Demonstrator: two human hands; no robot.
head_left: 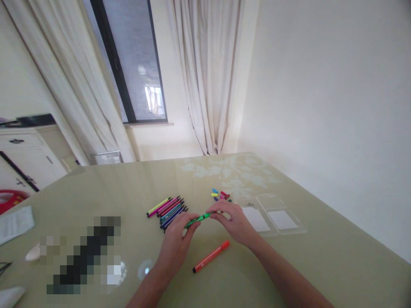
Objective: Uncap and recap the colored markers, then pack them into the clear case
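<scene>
Over the middle of the table, a green marker [194,221] is held between both hands. My left hand [178,231] is closed on its barrel. The fingers of my right hand [231,218] pinch the green cap [207,215] at the other end, and a dark band shows where cap and barrel meet. Just beyond my left hand lies a row of uncapped markers [170,208] in several colours, partly hidden by that hand. Several loose caps [221,195] are scattered past my right hand. Nearer to me, a capped orange-red marker [211,256] lies slanted on the table.
A clear plastic case [272,218] with white inserts lies unfolded to the right on the glossy table [128,188]. At the left are a pale pouch [16,224], a white object [32,253] and a blurred-out dark patch. A wall borders the right side.
</scene>
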